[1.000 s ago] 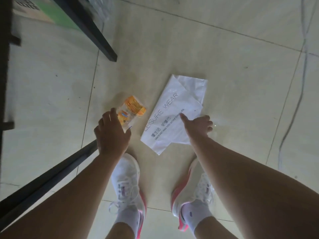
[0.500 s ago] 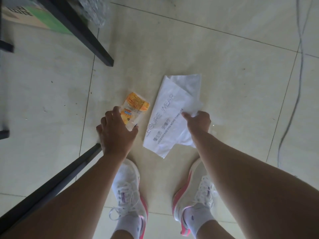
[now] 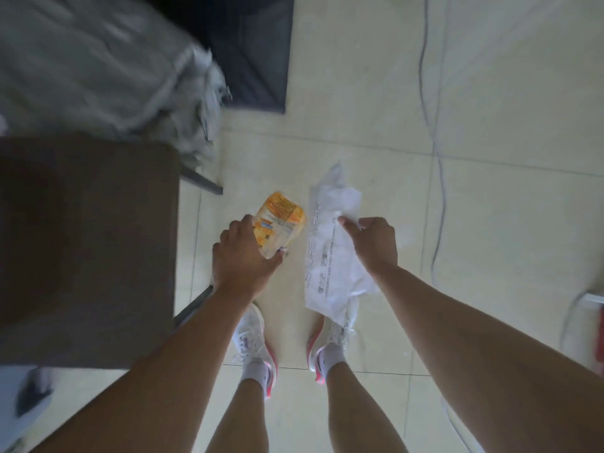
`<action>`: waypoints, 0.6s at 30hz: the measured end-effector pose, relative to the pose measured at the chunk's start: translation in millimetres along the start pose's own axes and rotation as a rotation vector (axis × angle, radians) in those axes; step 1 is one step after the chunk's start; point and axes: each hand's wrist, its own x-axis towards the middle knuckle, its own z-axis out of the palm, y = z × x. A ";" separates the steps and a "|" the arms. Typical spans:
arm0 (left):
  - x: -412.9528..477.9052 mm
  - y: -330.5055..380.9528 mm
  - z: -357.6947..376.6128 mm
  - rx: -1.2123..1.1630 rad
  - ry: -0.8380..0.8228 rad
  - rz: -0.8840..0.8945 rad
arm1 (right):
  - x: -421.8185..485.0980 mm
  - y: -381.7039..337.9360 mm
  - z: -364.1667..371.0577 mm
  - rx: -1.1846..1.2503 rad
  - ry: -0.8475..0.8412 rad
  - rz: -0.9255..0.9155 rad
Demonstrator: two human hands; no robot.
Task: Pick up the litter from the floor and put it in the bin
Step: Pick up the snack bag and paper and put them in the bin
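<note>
Orange wrapper, glossy and crinkled, is pinched in the left hand, fingers and thumb curled round its lower end, just right of the brown tabletop. Further right of that tabletop, the right hand grips a white bag: thin, creased film with grey lettering, bunched at the fist and hanging limp over the toe of one white shoe. Both pieces are up off the floor, pale glossy tiles with thin grout lines. Beyond the tabletop lies a rumpled grey sheet, blurred, and past that a dark flat panel. A thin cable trails far to the right.
</note>
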 end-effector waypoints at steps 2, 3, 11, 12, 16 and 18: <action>-26.4 36.5 -67.5 0.015 -0.014 0.062 | -46.5 -33.9 -56.6 0.030 0.026 0.007; -41.7 54.1 -103.0 0.016 -0.026 0.088 | -73.0 -50.1 -85.0 0.045 0.042 0.001; -154.0 160.4 -322.3 0.061 -0.019 0.282 | -251.1 -132.1 -275.4 0.031 -0.011 -0.105; -163.5 168.4 -337.5 0.061 -0.012 0.301 | -266.8 -134.7 -292.1 0.042 -0.018 -0.123; -187.5 197.1 -376.7 0.100 0.004 0.401 | -319.8 -133.1 -343.1 0.067 -0.005 -0.154; -194.6 211.3 -384.3 0.103 0.004 0.470 | -342.3 -124.5 -360.7 0.057 0.046 -0.143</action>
